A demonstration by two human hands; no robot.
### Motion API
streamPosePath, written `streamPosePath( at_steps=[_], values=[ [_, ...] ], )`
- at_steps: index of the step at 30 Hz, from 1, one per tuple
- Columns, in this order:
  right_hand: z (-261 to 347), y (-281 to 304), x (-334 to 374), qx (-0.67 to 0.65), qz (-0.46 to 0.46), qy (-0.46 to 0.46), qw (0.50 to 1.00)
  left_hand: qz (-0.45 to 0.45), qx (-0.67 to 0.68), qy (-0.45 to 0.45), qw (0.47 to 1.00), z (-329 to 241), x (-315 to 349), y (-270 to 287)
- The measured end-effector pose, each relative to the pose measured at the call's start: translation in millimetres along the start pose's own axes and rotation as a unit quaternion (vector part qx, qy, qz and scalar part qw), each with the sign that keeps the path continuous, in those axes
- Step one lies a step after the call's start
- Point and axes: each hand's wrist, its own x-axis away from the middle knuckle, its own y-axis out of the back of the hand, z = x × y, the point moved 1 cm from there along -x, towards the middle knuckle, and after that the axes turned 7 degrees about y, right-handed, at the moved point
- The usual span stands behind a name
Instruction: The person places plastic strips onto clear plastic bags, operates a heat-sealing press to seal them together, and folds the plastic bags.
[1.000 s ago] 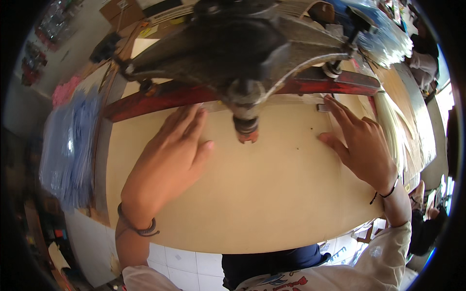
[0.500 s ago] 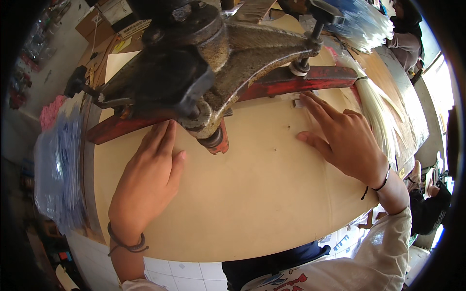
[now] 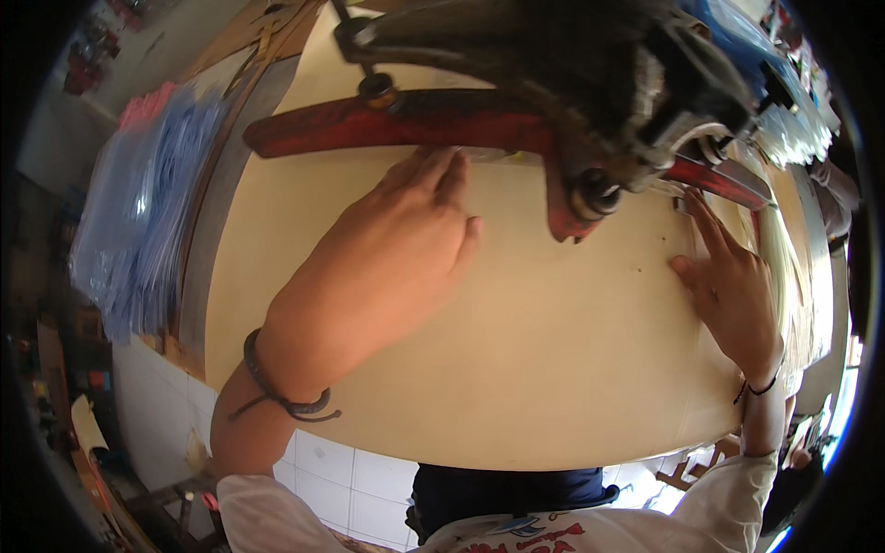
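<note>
A wide tan board [image 3: 516, 369] lies in front of me under a heavy, dark metal press head [image 3: 590, 64] with a red metal bar [image 3: 424, 120] across it. My left hand [image 3: 387, 249] lies palm down on the board, fingers stretched forward and close together, the tips at the bar's near edge. Thin clear plastic [image 3: 502, 157] shows by those fingertips, partly hidden under the bar. My right hand [image 3: 737, 300] is open, fingers extended and thumb apart, with fingertips near a small metal piece [image 3: 680, 205] by the bar's right part. Neither hand visibly holds anything.
Bluish clear plastic sheets [image 3: 147, 212] hang in a stack at the left edge. Pale strips [image 3: 782, 267] lie beyond my right hand, and more plastic [image 3: 793, 120] is piled at the far right. A red prong [image 3: 567, 221] juts from the press toward me.
The view has swung left, so press, board and both hands sit farther right in the picture. Both hands remain flat by the red bar; no grasp or release shows.
</note>
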Motion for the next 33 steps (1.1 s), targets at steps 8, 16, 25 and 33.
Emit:
streamPosePath(
  at_steps=[8, 16, 25, 33],
  values=[
    [-3.3, -4.6, -0.1, -0.007, 0.016, -0.029, 0.999, -0.035, -0.19, -0.106, 0.975, 5.0, 3.7, -6.4],
    [-4.4, -5.5, 0.3, -0.007, 0.007, -0.021, 1.0, -0.079, -0.207, -0.122, 0.968, 4.0, 4.8, -10.8],
    [0.1, 0.8, -0.7, 0.001, -0.006, -0.013, 1.0, 0.03, 0.059, 0.007, 0.998, 1.5, -4.0, -2.4],
    [-6.3, 2.6, 0.6, 0.001, 0.004, 0.001, 1.0, 0.053, 0.041, 0.048, 0.997, -5.3, -9.1, 4.4]
  ],
)
